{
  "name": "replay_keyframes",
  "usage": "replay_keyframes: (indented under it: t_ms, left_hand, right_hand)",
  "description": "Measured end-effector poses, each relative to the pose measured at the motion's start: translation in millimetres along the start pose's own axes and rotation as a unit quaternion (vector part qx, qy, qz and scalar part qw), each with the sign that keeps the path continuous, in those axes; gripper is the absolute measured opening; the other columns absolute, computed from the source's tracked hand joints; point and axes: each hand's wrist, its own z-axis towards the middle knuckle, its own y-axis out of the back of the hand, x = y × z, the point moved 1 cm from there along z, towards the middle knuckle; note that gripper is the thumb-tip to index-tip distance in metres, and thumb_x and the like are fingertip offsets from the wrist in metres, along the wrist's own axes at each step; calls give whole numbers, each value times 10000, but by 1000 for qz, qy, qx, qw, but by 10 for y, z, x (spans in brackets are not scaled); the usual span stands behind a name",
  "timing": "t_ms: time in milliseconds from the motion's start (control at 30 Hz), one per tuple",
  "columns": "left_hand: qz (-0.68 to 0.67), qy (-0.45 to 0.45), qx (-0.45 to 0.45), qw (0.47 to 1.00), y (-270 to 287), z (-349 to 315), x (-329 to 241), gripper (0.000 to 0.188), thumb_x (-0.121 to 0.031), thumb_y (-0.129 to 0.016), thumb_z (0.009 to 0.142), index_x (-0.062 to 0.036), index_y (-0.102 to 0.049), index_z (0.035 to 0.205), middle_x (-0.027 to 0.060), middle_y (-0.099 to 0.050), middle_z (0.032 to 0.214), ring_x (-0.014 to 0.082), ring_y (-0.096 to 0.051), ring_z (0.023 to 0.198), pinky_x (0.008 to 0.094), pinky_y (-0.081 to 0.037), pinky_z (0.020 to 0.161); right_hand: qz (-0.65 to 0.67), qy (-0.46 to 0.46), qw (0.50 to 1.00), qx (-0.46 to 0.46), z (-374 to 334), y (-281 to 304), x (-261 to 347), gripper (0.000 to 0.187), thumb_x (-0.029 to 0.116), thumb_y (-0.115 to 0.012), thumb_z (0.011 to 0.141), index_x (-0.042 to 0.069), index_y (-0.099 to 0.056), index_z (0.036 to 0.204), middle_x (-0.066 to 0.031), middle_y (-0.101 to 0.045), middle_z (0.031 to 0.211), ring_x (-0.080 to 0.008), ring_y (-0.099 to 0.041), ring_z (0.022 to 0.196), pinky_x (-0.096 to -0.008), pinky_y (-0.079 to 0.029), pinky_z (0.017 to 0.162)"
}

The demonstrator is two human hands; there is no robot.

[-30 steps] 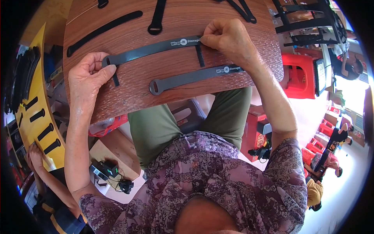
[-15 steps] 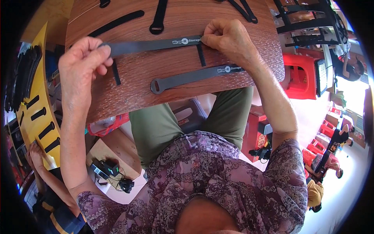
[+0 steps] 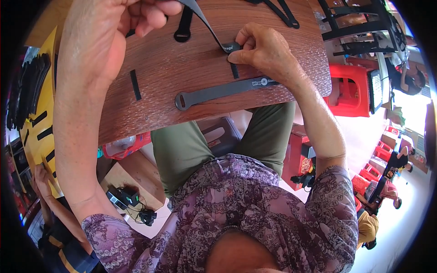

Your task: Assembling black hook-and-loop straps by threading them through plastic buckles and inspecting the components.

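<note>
A grey hook-and-loop strap (image 3: 231, 47) with white print is pinched at one end by my right hand (image 3: 266, 50), low over the wooden table. From there it bends up steeply toward my left hand (image 3: 102, 50), raised at the far left. The left fingers are curled by the strap's upper end, partly cut off by the picture's top edge. Nearer to me lies a second grey strap (image 3: 218, 92) with a slotted round end; my right wrist overlaps its right end. Two short black strips, one at left (image 3: 135, 85) and another strip (image 3: 234, 71) below my right hand, lie on the table.
Black straps (image 3: 183, 32) lie toward the table's far side, with more straps (image 3: 284, 12) at far right. A yellow board (image 3: 34, 145) with black straps stands left, a co-worker's hand (image 3: 42, 177) at it. A red stool (image 3: 350, 88) is beyond the table's right edge.
My left hand has risen up and away with its end of the strap, which has gone from nearly level to steeply bent. My right hand has barely moved.
</note>
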Motion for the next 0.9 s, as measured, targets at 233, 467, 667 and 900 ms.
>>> replay_keyframes:
  t_ms: [233, 467, 667, 900]
  left_hand:
    - [6, 13, -69, 998, -536, -10, -341, 107, -78, -597, 804, 7, -599, 739, 113, -629, 645, 104, -557, 470, 197, -435, 446]
    - [-75, -54, 43, 995, -760, 181, -362, 138, -81, -587, 804, 41, -620, 748, 116, -624, 658, 117, -550, 494, 211, -421, 473]
    - [-142, -70, 38, 987, -728, 444, -252, 141, -64, -591, 787, 64, -607, 730, 147, -621, 660, 136, -547, 492, 230, -419, 467]
    - [-191, -56, -26, 980, -731, 594, -153, 82, -28, -585, 777, 51, -595, 758, 146, -609, 646, 152, -545, 487, 243, -418, 456]
  right_hand:
    - [-2, -11, 1000, 0, 1, 11, -16, 362, 272, -773, 613, 32, -624, 840, -126, -654, 743, -292, -636, 774, -380, -483, 717]
    - [-42, -39, 998, 25, -4, 55, 82, 359, 291, -767, 608, 49, -632, 836, -136, -657, 763, -309, -637, 796, -397, -484, 723]
    - [-61, -20, 998, 11, -6, -4, 93, 341, 289, -748, 641, 59, -621, 858, -131, -662, 772, -314, -638, 809, -407, -483, 743]
    - [-70, -22, 997, 2, -57, -13, 61, 347, 287, -730, 679, 62, -602, 910, -126, -666, 784, -309, -641, 827, -414, -483, 762]
